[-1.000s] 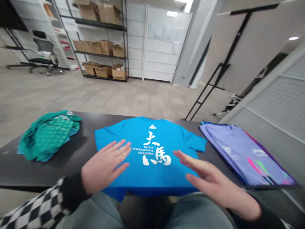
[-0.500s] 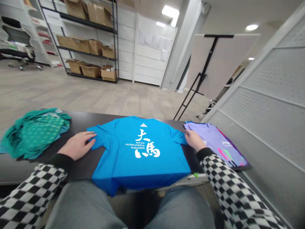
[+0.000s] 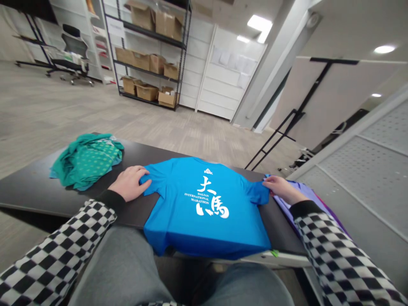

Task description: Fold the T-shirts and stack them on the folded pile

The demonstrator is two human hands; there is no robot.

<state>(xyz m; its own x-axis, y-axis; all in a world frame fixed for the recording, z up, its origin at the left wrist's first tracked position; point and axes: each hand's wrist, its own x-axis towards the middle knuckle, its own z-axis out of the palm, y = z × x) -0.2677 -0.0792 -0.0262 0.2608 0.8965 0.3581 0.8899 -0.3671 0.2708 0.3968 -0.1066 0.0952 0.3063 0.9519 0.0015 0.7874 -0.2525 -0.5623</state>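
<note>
From where I'm standing, someone sits at a black counter (image 3: 41, 191) with a bright blue T-shirt (image 3: 204, 216) spread flat in front of them, back up, its white print reading "Dalian International Marathon" beside large brush-style characters; the shirt lies at the counter's near edge, its hem hanging slightly over toward the person's lap; the left hand (image 3: 129, 183) rests on the end of the shirt's left-hand sleeve, fingers curved over its edge; the right hand (image 3: 282, 190) reaches the far corner of the opposite sleeve, fingertips (image 3: 265, 182) touching the cloth; each grip is closed around little more than the sleeve edge, though I cannot tell whether either is truly pinching the fabric or merely pressing on it; a crumpled teal garment with a dotted print (image 3: 86, 162) sits beyond the left hand, well clear of the blue shirt; a purple garment (image 3: 306, 193) lies just under the right wrist; black-and-white checked sleeves (image 3: 338, 255) cover both forearms, and grey trousers (image 3: 117, 267) show below; further back, a metal shelf (image 3: 183, 51) holds cardboard boxes (image 3: 146, 92), with an office chair (image 3: 75, 57) off to the left.
</note>
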